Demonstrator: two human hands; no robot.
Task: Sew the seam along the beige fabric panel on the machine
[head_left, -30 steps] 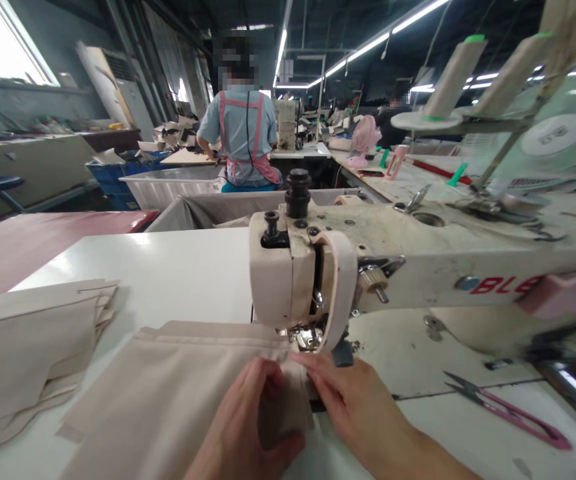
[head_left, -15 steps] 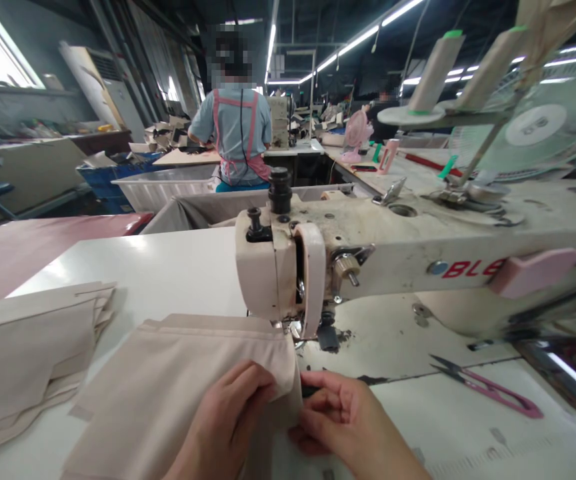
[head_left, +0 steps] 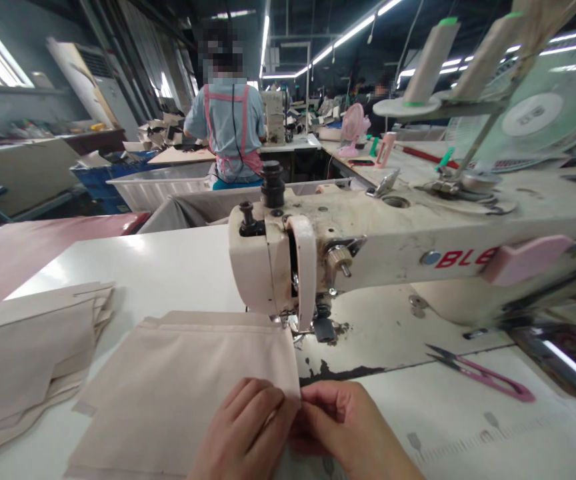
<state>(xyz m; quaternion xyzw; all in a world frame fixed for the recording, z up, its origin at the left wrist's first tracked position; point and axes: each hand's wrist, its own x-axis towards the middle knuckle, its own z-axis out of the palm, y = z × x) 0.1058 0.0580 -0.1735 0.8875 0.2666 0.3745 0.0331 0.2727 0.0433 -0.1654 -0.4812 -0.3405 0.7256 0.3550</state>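
A beige fabric piece (head_left: pixel 188 380) lies flat on the white table (head_left: pixel 178 273), its far right corner under the presser foot (head_left: pixel 295 323) of a cream sewing machine (head_left: pixel 368 247). My left hand (head_left: pixel 245 433) rests on the fabric's near right corner with fingers curled, pinching the edge. My right hand (head_left: pixel 348 427) meets it from the right, fingers closed on the same edge of the cloth.
A stack of beige cut pieces (head_left: pixel 28 353) sits at the left. Pink thread snips (head_left: pixel 483 373) lie right of the machine. Thread cones (head_left: pixel 431 63) and a fan (head_left: pixel 538 120) stand behind. A person in a pink apron (head_left: pixel 231 127) sits with their back turned at another station.
Both hands have drawn back toward me along the fabric's right edge, away from the presser foot. The fabric now lies flatter. The view has shifted slightly.
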